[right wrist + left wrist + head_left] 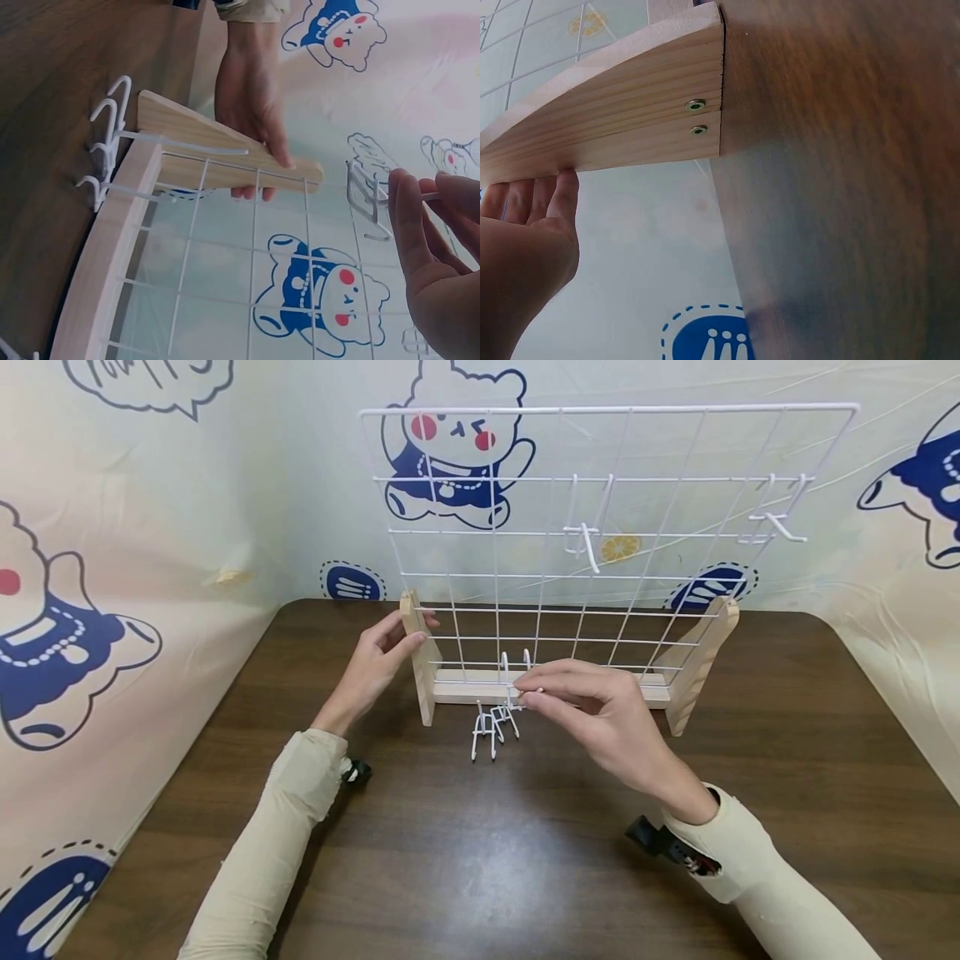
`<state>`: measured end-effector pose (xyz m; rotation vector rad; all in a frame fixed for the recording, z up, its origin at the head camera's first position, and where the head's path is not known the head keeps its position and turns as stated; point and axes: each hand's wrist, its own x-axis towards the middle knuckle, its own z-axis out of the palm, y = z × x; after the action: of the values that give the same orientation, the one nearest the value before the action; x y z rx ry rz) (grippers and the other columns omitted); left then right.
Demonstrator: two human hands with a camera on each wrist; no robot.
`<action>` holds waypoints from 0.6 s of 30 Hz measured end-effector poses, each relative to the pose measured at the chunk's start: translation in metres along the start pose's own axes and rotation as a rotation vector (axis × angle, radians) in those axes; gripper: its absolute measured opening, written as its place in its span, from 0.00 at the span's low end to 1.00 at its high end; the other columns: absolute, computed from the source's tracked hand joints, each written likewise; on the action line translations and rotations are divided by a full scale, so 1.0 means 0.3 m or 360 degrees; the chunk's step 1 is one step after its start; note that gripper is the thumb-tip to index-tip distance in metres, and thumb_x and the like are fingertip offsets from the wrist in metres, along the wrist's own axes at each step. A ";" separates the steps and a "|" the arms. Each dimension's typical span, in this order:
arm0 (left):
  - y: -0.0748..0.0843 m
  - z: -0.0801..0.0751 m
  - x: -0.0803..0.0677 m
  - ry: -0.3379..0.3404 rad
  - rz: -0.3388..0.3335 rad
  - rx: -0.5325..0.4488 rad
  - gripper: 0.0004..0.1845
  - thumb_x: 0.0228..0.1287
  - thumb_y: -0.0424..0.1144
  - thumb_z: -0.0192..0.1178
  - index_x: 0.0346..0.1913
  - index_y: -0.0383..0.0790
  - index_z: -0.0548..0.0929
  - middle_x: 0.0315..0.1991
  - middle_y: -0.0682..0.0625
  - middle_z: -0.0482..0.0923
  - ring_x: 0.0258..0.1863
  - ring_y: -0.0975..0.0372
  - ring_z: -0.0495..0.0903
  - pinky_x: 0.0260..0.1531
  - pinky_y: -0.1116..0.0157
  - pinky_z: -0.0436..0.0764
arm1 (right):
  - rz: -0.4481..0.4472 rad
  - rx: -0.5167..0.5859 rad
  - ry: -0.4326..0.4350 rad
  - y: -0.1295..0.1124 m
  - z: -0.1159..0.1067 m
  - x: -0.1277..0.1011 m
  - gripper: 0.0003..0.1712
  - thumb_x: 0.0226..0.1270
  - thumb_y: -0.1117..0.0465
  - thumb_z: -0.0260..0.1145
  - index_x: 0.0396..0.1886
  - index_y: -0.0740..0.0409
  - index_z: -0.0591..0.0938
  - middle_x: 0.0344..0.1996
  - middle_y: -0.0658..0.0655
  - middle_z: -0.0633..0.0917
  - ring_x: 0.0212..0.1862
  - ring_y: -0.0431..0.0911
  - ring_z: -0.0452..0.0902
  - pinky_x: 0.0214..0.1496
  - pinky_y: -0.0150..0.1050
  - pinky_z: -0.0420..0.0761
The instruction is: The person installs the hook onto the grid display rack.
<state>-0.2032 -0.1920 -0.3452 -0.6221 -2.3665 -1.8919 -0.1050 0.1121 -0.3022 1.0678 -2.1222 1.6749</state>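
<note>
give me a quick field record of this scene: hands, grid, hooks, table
left hand: grips the left wooden foot of the grid stand
right hand: fingers pinch a white hook in front of the grid's lower part
wire grid: white, upright between two wooden feet
hooks on grid: two, in the upper rows
loose hooks: small cluster on the table before the stand
table: dark brown wood

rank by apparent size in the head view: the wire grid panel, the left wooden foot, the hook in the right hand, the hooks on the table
1. wire grid panel
2. left wooden foot
3. hooks on the table, as a cluster
4. hook in the right hand, partly hidden by the fingers, so unsure
</note>
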 end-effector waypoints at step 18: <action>-0.005 -0.003 0.001 -0.0008 0.0020 -0.0016 0.18 0.75 0.37 0.55 0.64 0.36 0.75 0.59 0.34 0.76 0.59 0.52 0.74 0.60 0.55 0.73 | -0.0248 0.0024 0.0089 -0.022 0.070 0.095 0.10 0.62 0.77 0.68 0.41 0.66 0.89 0.43 0.57 0.88 0.51 0.48 0.82 0.53 0.41 0.81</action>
<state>-0.2043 -0.1929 -0.3464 -0.6416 -2.3520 -1.9012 -0.1156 0.0811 -0.2872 1.1446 -1.9414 1.6311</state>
